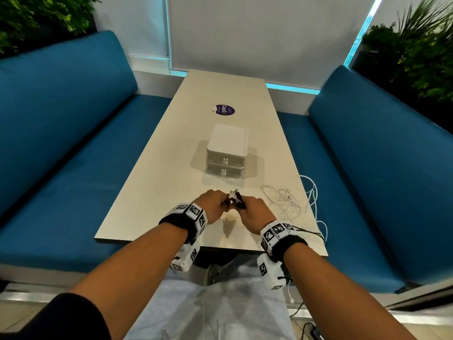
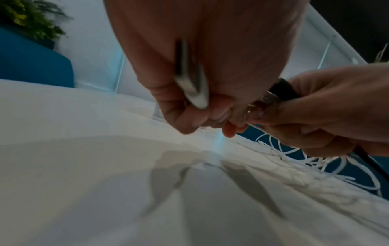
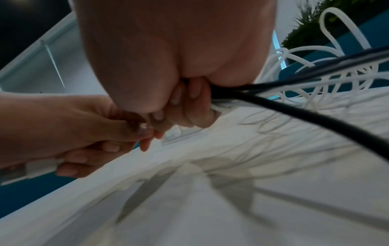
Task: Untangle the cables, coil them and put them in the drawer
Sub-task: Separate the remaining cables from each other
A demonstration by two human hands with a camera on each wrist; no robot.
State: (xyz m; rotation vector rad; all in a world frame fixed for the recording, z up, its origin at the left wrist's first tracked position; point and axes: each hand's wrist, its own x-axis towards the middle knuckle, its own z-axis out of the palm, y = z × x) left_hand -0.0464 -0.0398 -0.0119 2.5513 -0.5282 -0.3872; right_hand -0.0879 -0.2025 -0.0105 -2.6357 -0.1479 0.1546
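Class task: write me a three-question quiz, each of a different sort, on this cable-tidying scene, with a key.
1. True or false: both drawers of the drawer unit are shut.
2. Multiple choice: the white cables lie A) in a neat coil, B) in a loose tangle at the table's right edge, C) on top of the drawer unit.
3. Fill in: the right hand grips a ___ cable, while the left hand holds a white plug.

Key: 1 true; 2 B; 3 black.

Cable ends [image 1: 234, 197] bunched between hands, too small to separate; drawer unit [image 1: 226, 153] contents hidden.
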